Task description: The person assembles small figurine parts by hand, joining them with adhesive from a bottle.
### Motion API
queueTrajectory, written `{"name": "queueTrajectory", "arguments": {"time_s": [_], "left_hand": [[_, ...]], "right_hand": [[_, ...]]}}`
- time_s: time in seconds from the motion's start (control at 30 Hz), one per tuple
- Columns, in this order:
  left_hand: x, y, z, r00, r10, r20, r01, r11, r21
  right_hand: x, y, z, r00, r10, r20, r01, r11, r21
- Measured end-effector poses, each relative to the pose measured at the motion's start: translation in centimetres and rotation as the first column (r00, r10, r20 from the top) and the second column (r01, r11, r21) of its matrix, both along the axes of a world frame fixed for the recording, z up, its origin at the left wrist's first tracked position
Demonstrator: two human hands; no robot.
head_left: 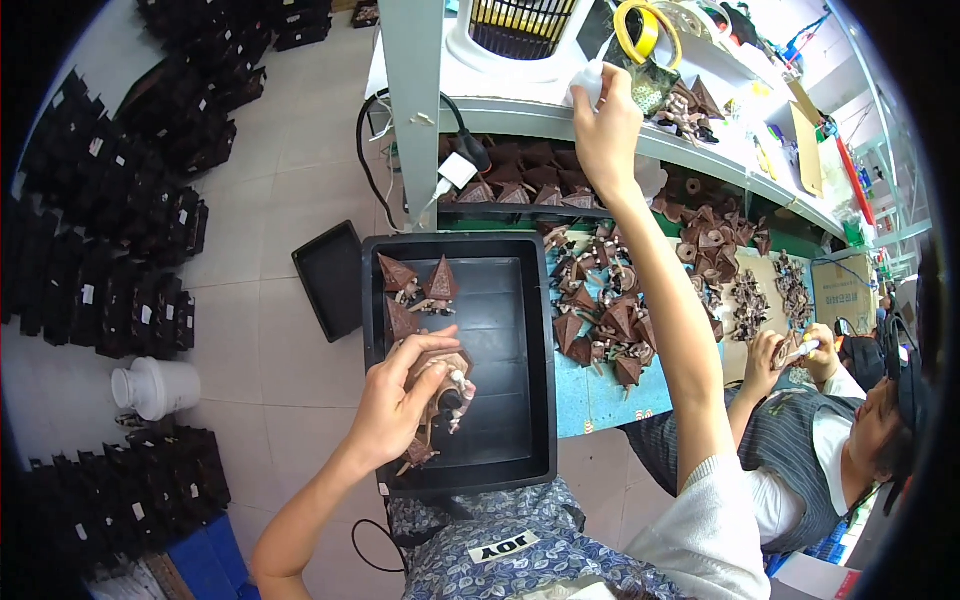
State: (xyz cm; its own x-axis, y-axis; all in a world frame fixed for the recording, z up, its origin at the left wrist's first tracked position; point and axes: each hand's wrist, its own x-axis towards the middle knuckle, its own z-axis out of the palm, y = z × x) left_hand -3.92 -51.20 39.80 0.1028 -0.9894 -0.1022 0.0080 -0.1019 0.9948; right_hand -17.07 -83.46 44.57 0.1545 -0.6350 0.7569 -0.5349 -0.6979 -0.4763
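Low over a black tray, my left hand is closed around a small figurine with a brown base and pale and dark parts. Several brown pointed figurine pieces lie along the tray's left side. My right arm stretches up and away to a white shelf. There my right hand grips a small white bottle at the shelf's front edge. A yellow tape roll and a clear bag with pale contents sit just beyond that hand.
A blue-topped table right of the tray bears heaps of brown figurine parts. A co-worker sits at the right, both hands on a small piece. An empty-looking black tray, a white bucket and stacked black trays stand left.
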Motion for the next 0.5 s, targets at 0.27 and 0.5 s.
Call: {"name": "queueTrajectory", "arguments": {"time_s": [0.27,0.5], "left_hand": [[0.4,-1.3,0.7,0.987,0.035,0.157,-0.001,0.978,-0.208],[-2.9,-3.4,2.4,0.964,-0.115,0.241,0.175,0.954,-0.244]], "right_hand": [[-0.7,5.8,-0.1,0.996,-0.039,0.077,0.041,0.999,-0.029],[-7.9,21.8,-0.9,0.646,0.718,0.260,-0.647,0.334,0.685]]}}
